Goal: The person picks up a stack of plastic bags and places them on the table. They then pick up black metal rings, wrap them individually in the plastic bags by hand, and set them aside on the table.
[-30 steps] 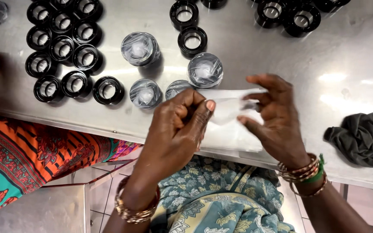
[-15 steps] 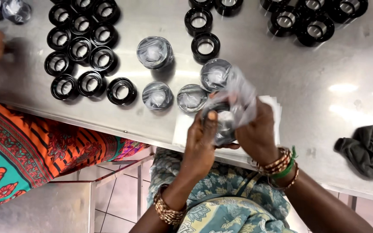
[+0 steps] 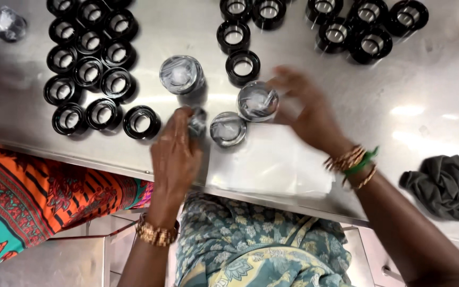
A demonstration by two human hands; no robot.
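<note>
My left hand (image 3: 175, 155) rests on the steel table (image 3: 442, 79), its fingertips closed on a black ring wrapped in clear plastic (image 3: 198, 121). Two more wrapped rings (image 3: 227, 128) (image 3: 257, 101) stand just right of it, and a third (image 3: 181, 75) a little farther back. My right hand (image 3: 306, 114) is blurred, with fingers spread and nothing in it, beside the wrapped ring nearest to it. A flat pile of clear plastic bags (image 3: 272, 167) lies at the table's near edge between my hands.
Several bare black rings (image 3: 88, 69) are grouped at the left, with more at the back (image 3: 243, 66) and back right (image 3: 367, 32). A dark grey cloth (image 3: 447, 186) lies at the right. Another person in orange patterned cloth (image 3: 33, 196) stands at my left.
The wrapped ring that both hands held over the bags has come down to the table in my left hand. My right hand has let go and moved back, fingers spread.
</note>
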